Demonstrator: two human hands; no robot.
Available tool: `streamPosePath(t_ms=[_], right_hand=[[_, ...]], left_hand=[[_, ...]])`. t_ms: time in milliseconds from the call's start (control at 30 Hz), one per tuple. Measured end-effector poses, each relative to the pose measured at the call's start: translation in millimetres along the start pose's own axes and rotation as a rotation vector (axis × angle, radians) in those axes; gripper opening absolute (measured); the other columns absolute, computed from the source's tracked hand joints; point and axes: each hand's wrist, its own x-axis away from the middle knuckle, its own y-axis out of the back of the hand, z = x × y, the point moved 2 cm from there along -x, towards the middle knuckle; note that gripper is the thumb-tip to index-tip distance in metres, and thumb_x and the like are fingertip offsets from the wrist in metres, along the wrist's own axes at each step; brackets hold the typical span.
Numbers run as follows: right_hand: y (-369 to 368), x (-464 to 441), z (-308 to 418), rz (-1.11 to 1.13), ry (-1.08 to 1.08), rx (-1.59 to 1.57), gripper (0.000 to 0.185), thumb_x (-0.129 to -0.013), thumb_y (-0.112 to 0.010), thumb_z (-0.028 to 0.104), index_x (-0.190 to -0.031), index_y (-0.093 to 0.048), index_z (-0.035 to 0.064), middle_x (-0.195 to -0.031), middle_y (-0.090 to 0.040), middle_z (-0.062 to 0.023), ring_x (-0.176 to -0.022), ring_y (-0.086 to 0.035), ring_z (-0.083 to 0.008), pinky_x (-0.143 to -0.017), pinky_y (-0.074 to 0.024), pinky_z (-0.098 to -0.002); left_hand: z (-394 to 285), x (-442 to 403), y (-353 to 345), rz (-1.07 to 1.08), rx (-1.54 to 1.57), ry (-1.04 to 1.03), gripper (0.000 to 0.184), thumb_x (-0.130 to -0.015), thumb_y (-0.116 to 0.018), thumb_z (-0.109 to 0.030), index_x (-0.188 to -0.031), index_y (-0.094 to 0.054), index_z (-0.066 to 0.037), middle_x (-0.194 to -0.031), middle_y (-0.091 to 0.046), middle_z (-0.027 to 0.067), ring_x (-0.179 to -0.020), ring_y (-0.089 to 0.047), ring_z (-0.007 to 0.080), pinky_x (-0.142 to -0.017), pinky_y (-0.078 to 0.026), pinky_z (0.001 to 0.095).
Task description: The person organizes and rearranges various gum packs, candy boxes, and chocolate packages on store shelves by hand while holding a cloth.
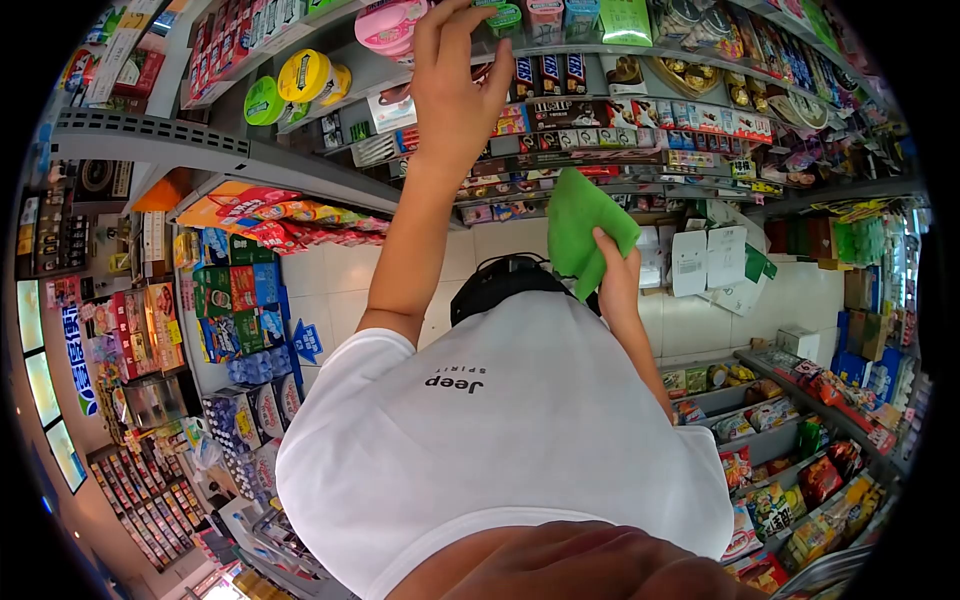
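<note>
My left hand [455, 95] reaches up to the top shelf with fingers apart, beside a pink round tub [392, 25]. Just right of its fingers is a small green-lidded container [505, 18]. Whether the fingertips touch either one I cannot tell. My right hand [618, 275] is closed on a green cloth [588, 225], which hangs folded in front of my waist. A yellow tub [304, 75] and a green tub [263, 101] sit further left on the same shelf.
Chocolate bars [550, 75] and boxed sweets fill the tiers below my left hand. Flattened cardboard [708, 260] lies on the tiled floor [330, 285] to the right. Snack bags [775, 508] stand in a low rack at lower right; hanging red packets [290, 222] are at left.
</note>
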Motion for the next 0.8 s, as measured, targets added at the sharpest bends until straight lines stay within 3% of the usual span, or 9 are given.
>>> streamPosePath(t_ms=[233, 433, 733, 767, 800], right_hand=[[0.7, 4.1, 4.2, -0.010, -0.019, 0.021, 0.034, -0.101, -0.061, 0.018, -0.126, -0.063, -0.0049, -0.115, -0.069, -0.0092, -0.103, -0.064, -0.0154, -0.090, -0.0491, -0.0296], [2.5, 5.1, 3.3, -0.016, -0.024, 0.001, 0.035, -0.101, -0.060, 0.017, -0.128, -0.062, -0.0055, -0.117, -0.069, -0.0101, -0.106, -0.064, -0.0163, -0.092, -0.0488, -0.0302], [6.6, 3.8, -0.8, -0.020, -0.026, -0.056, 0.040, -0.100, -0.062, 0.015, -0.135, -0.056, -0.0028, -0.129, -0.063, -0.0111, -0.117, -0.060, -0.0200, -0.100, -0.0466, -0.0333], [6.1, 3.6, -1.6, -0.019, -0.020, -0.069, 0.040, -0.100, -0.062, 0.015, -0.135, -0.056, -0.0026, -0.130, -0.062, -0.0110, -0.118, -0.060, -0.0199, -0.100, -0.0462, -0.0333], [5.8, 3.3, -1.9, -0.010, -0.028, -0.071, 0.040, -0.100, -0.062, 0.015, -0.136, -0.055, -0.0026, -0.130, -0.062, -0.0109, -0.119, -0.059, -0.0199, -0.101, -0.0457, -0.0333]], left_hand=[[-3.4, -2.6, -1.9, 0.043, -0.047, 0.055, 0.062, -0.084, -0.075, -0.009, -0.140, -0.050, 0.001, -0.141, -0.051, 0.0264, -0.131, -0.049, 0.0448, -0.110, -0.040, 0.0479], [0.7, -2.5, -11.7, 0.142, 0.027, 0.122, 0.067, -0.090, -0.073, -0.023, -0.145, -0.044, 0.002, -0.142, -0.045, 0.0348, -0.136, -0.041, 0.0516, -0.112, -0.037, 0.0506], [1.2, -13.8, -17.4, 0.157, 0.164, 0.171, 0.068, -0.089, -0.075, -0.027, -0.142, -0.044, 0.004, -0.132, -0.052, 0.0331, -0.124, -0.051, 0.0493, -0.105, -0.043, 0.0487], [6.2, -9.8, -24.2, 0.007, 0.165, 0.107, 0.059, -0.085, -0.077, -0.022, -0.135, -0.054, -0.001, -0.118, -0.058, 0.0218, -0.105, -0.059, 0.0395, -0.088, -0.049, 0.0473], [13.1, -6.9, -29.3, 0.039, 0.144, 0.108, 0.065, -0.084, -0.077, -0.029, -0.136, -0.051, 0.000, -0.118, -0.057, 0.0235, -0.106, -0.058, 0.0423, -0.090, -0.048, 0.0494]])
